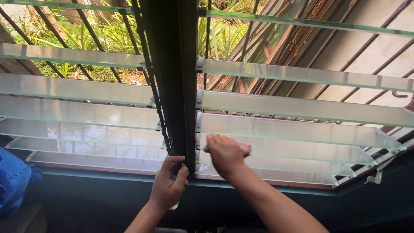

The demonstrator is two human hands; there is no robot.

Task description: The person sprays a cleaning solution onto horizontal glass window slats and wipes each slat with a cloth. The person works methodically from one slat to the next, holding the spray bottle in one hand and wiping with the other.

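Note:
A louvre window with frosted glass slats (297, 105) fills the view, split by a dark central frame post (174, 86). My left hand (169, 185) grips the bottom of that post, and something white shows under its palm. My right hand (224, 154) presses a pink cloth (245, 149) flat on one of the lower right glass slats (302, 151), just right of the post. The cloth is mostly covered by my fingers.
Dark metal bars (92, 39) run behind the slats, with green plants (108, 30) and a sloping wall (366, 51) outside. A dark sill (280, 190) runs under the window. A blue bag (13, 181) sits at the lower left.

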